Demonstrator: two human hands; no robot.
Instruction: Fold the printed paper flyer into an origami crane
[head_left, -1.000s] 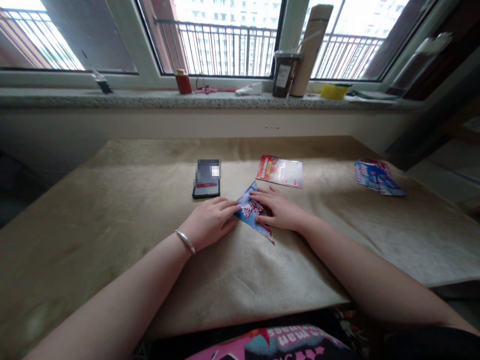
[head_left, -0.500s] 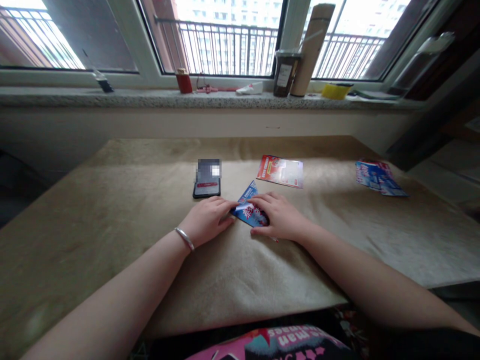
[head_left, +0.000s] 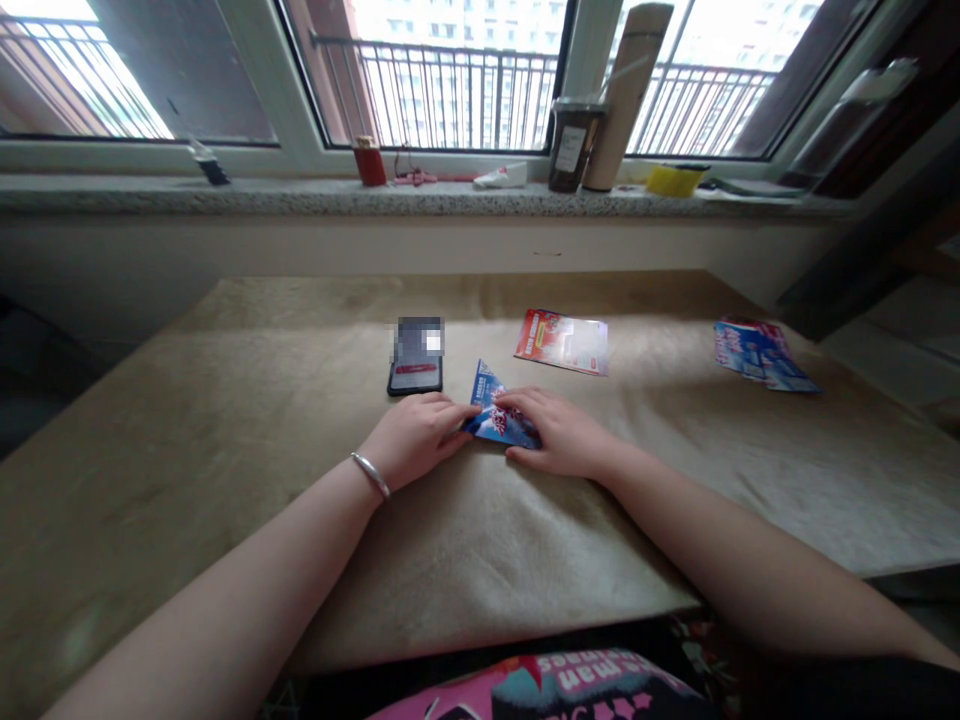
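A blue printed paper, folded to a pointed, triangle-like shape, lies low over the table between my hands. My left hand, with a silver bangle at its wrist, pinches the paper's left corner between thumb and fingers. Across its right side rests my right hand, fingers on top and thumb at the near edge, hiding that part. Just beyond my left hand lies a dark phone, its upper part blurred out. A red and white printed sheet lies flat past my right hand.
Several blue and pink printed papers overlap at the table's right. The table has a beige cover and meets a wall below the window. On the stone sill stand a red container, a dark jar and a tall cardboard tube.
Between my hands the blue paper has turned slightly counterclockwise, its top point now further left. My right hand has shifted a little with it; my left hand stays nearly in place.
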